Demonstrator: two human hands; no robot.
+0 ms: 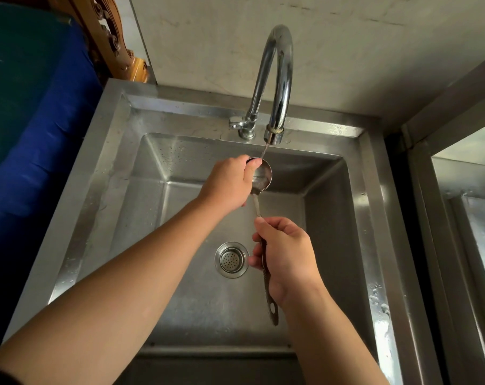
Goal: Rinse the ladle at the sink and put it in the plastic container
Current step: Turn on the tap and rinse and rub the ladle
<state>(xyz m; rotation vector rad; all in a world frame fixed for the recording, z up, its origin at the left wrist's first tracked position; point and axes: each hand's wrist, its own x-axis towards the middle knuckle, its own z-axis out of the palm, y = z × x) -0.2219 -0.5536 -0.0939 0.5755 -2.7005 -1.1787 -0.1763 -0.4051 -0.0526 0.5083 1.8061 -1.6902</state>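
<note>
one ladle [262, 176], one sink [102, 151], one tap [274, 79], one drain strainer [231, 259], two hands [230, 182]

Stained pale wall [347, 37] – blue cloth [41, 120], carved wood [110, 37] left.

A kitchen washing spot: steel sink [102, 168], gooseneck tap [274, 79], drain strainer [231, 259]

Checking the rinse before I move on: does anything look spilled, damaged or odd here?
Nothing stands out. The ladle sits under a thin stream from the faucet, above the sink; both hands hold it.
</note>
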